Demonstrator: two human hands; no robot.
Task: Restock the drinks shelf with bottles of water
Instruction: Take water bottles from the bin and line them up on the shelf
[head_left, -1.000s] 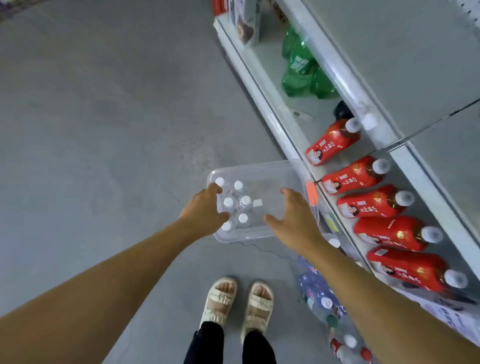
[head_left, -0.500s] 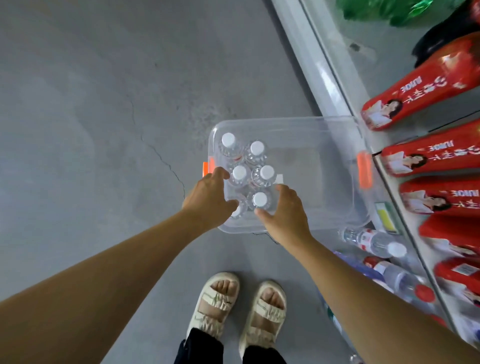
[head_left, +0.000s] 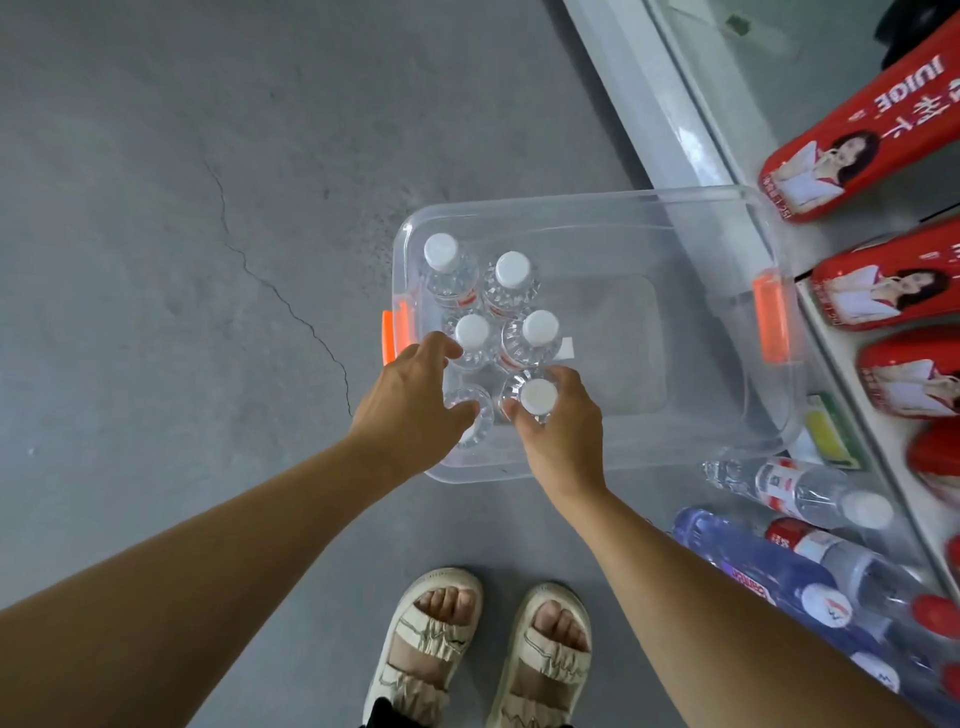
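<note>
We curled each hand, left (head_left: 410, 400) and right (head_left: 558, 421), round a bottle (head_left: 537, 397) in the bin (head_left: 597, 208); lifting both toward the shelf (head_left: 691, 130) seemed next.

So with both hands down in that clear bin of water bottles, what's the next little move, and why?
Probably lift both bottles straight up out of the clear bin. The right hand already curls round the nearest bottle at its neck, and the left hand covers its neighbour, though that grip is partly hidden. The other four stand close, so tilting might knock them.

Water bottles (head_left: 491, 306) in bin's (head_left: 587, 200) left end, shelf (head_left: 670, 130) right of bin
</note>
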